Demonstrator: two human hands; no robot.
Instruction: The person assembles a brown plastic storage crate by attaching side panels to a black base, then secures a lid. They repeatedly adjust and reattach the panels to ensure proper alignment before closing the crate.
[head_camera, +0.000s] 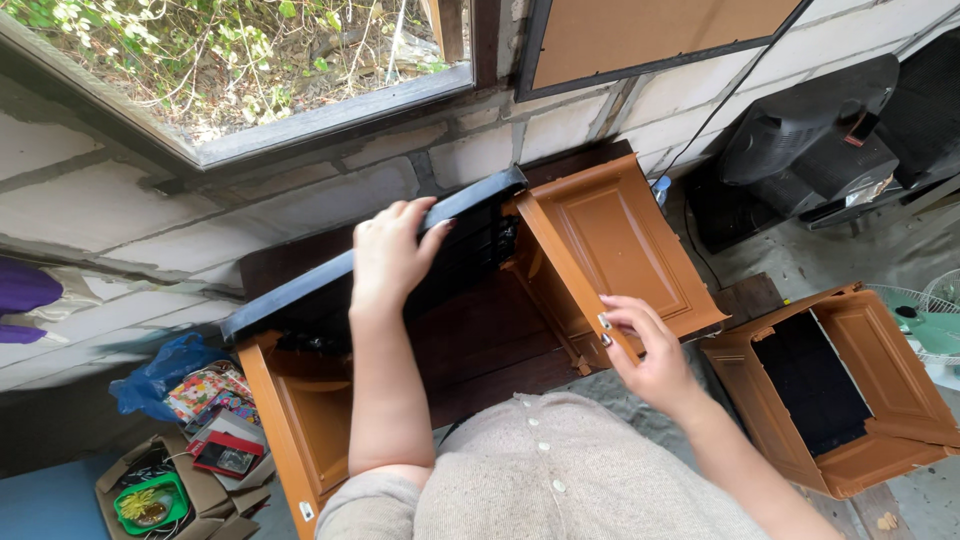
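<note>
My left hand (392, 255) grips the top edge of a long black plastic panel (300, 290), which stands tilted between two orange-brown panels. My right hand (640, 345) pinches the near edge of the right orange-brown panel (615, 240), a moulded door-like piece standing on edge. The left orange-brown panel (300, 430) stands below the black panel's left end. All rest on a dark wooden surface (490, 340).
A second orange-brown plastic box (890, 400) with a black inside lies at the right. A grey block wall and a window (250, 70) are ahead. Old black monitors (810, 140) sit at the top right. A cardboard box (160, 490) of small items and a blue bag lie lower left.
</note>
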